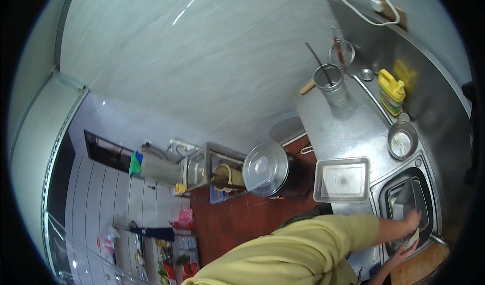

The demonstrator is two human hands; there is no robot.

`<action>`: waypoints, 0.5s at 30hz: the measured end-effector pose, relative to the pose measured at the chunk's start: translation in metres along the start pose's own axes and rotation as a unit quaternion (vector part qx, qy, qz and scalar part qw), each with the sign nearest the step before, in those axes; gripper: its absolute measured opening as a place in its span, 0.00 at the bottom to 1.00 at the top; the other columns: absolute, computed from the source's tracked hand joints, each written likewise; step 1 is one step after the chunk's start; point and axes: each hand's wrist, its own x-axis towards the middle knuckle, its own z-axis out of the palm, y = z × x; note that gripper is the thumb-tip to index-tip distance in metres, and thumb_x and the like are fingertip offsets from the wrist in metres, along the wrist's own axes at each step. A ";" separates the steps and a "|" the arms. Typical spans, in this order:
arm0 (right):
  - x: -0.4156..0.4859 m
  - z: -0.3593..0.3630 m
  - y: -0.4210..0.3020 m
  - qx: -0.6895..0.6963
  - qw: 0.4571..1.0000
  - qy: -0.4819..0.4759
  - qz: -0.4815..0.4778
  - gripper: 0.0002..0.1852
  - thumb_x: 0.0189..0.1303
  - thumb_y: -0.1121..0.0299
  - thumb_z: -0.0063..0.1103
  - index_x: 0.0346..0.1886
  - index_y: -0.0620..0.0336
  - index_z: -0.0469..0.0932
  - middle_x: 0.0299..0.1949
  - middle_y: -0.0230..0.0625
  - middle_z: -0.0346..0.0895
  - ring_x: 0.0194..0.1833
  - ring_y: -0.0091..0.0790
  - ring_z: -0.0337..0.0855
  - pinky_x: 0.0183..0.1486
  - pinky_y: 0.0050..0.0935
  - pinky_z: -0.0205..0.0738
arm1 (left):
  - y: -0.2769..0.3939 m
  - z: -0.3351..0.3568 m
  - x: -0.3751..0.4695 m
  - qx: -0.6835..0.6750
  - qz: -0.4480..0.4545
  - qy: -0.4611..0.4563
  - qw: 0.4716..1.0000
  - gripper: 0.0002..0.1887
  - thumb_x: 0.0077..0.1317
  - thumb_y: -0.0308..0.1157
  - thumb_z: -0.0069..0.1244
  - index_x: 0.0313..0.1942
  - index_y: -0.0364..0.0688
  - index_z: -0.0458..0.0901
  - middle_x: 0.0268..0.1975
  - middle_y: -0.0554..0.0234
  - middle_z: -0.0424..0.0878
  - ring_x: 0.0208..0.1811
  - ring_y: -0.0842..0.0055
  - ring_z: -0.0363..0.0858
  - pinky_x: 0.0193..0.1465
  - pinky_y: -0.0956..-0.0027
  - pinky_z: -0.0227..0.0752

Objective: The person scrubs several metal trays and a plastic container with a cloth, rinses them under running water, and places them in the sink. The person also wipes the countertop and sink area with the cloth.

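Observation:
Both of my hands are over the steel sink (pixel 427 224) at the lower right. My left hand (pixel 412 220), reaching in from the yellow sleeve, has its fingers curled by the edge of a metal pan (pixel 398 211) tilted in the basin. What its fingers grip is hidden. Lower down, my right hand (pixel 405 253) has its fingers against a pale, cloth-like piece (pixel 413 238) that lies between the two hands. Blur and small size leave its exact kind unclear. The steel faucet (pixel 439 240) is beside my hands.
A rectangular metal tray (pixel 343 181) rests on the counter (pixel 326 126) left of the sink. A steel bowl (pixel 402 140), a yellow jug (pixel 392 92) and a tall steel pot (pixel 331 84) stand farther along. A large lidded pot (pixel 266 168) is on the floor. A wooden board (pixel 424 264) lies beside the sink.

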 end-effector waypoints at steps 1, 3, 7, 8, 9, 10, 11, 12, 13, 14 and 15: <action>0.011 0.005 0.001 -0.060 0.998 -0.030 -0.007 0.37 0.68 0.51 0.55 0.74 0.62 0.59 0.73 0.51 0.58 0.73 0.49 0.59 0.73 0.47 0.51 | 0.000 -0.002 0.020 -0.024 -0.020 -0.054 0.998 0.13 0.70 0.34 0.43 0.43 0.34 0.78 0.34 0.43 0.82 0.38 0.53 0.83 0.43 0.53 0.76; 0.036 0.028 0.018 -0.159 0.982 -0.057 -0.083 0.33 0.68 0.62 0.59 0.73 0.62 0.60 0.71 0.51 0.62 0.70 0.50 0.64 0.72 0.45 0.56 | 0.004 0.002 0.042 -0.028 -0.045 -0.033 0.998 0.13 0.71 0.35 0.42 0.41 0.35 0.79 0.32 0.43 0.82 0.37 0.53 0.83 0.41 0.53 0.75; 0.073 0.039 0.089 -0.155 0.984 -0.086 0.018 0.30 0.66 0.70 0.58 0.69 0.68 0.62 0.64 0.58 0.69 0.65 0.53 0.71 0.66 0.41 0.64 | 0.011 -0.002 0.046 -0.011 -0.105 -0.093 0.990 0.12 0.70 0.35 0.44 0.37 0.37 0.79 0.33 0.44 0.81 0.38 0.54 0.83 0.40 0.51 0.75; 0.079 0.039 0.109 -0.187 0.978 -0.087 0.024 0.29 0.66 0.71 0.57 0.69 0.69 0.63 0.62 0.59 0.71 0.62 0.53 0.73 0.64 0.41 0.66 | 0.007 -0.009 0.038 0.031 -0.009 -0.069 0.997 0.10 0.68 0.34 0.45 0.37 0.37 0.80 0.34 0.44 0.81 0.38 0.54 0.83 0.40 0.52 0.75; 0.090 0.039 0.128 -0.212 0.972 -0.086 0.054 0.27 0.67 0.73 0.55 0.68 0.70 0.64 0.60 0.60 0.73 0.60 0.53 0.75 0.62 0.40 0.69 | 0.001 -0.022 0.028 0.073 0.089 -0.043 0.992 0.09 0.67 0.33 0.46 0.37 0.36 0.80 0.35 0.44 0.81 0.39 0.55 0.83 0.41 0.52 0.75; 0.100 0.039 0.146 -0.288 0.948 -0.118 0.069 0.26 0.69 0.72 0.52 0.69 0.68 0.64 0.58 0.57 0.75 0.57 0.47 0.78 0.60 0.42 0.71 | -0.007 -0.043 0.020 0.123 0.163 -0.008 0.979 0.08 0.65 0.31 0.47 0.36 0.36 0.80 0.36 0.45 0.81 0.40 0.55 0.83 0.41 0.52 0.75; 0.103 0.042 0.161 -0.328 0.929 -0.153 0.079 0.25 0.70 0.71 0.51 0.69 0.68 0.64 0.56 0.56 0.76 0.56 0.47 0.79 0.58 0.42 0.72 | -0.017 -0.075 0.012 -0.012 0.188 -0.070 0.980 0.09 0.65 0.32 0.47 0.34 0.36 0.79 0.36 0.46 0.81 0.39 0.55 0.82 0.41 0.54 0.75; 0.111 0.035 0.175 -0.382 0.896 -0.187 0.127 0.25 0.70 0.70 0.50 0.68 0.69 0.64 0.54 0.55 0.78 0.54 0.47 0.80 0.57 0.42 0.73 | -0.028 -0.110 0.000 0.033 0.194 -0.091 0.976 0.09 0.64 0.33 0.48 0.34 0.36 0.79 0.37 0.46 0.81 0.40 0.55 0.81 0.43 0.55 0.74; 0.118 0.032 0.187 -0.437 0.851 -0.232 0.179 0.24 0.71 0.69 0.49 0.68 0.69 0.65 0.53 0.55 0.79 0.52 0.47 0.81 0.55 0.42 0.74 | -0.037 -0.148 -0.012 0.151 0.220 -0.086 0.960 0.09 0.64 0.34 0.48 0.34 0.36 0.79 0.38 0.46 0.82 0.40 0.55 0.80 0.45 0.56 0.74; 0.118 0.028 0.198 -0.466 0.831 -0.240 0.185 0.24 0.70 0.65 0.49 0.65 0.67 0.68 0.54 0.55 0.77 0.53 0.48 0.80 0.55 0.44 0.74 | -0.053 -0.198 -0.028 0.160 0.346 -0.093 0.920 0.10 0.66 0.34 0.46 0.37 0.37 0.80 0.41 0.50 0.81 0.43 0.57 0.80 0.47 0.55 0.74; 0.115 0.033 0.210 -0.482 0.817 -0.253 0.190 0.24 0.69 0.60 0.49 0.63 0.66 0.71 0.56 0.56 0.75 0.54 0.49 0.79 0.55 0.46 0.73 | -0.067 -0.248 -0.042 0.101 0.437 -0.091 0.889 0.11 0.69 0.34 0.43 0.41 0.38 0.80 0.45 0.54 0.81 0.45 0.60 0.79 0.49 0.54 0.74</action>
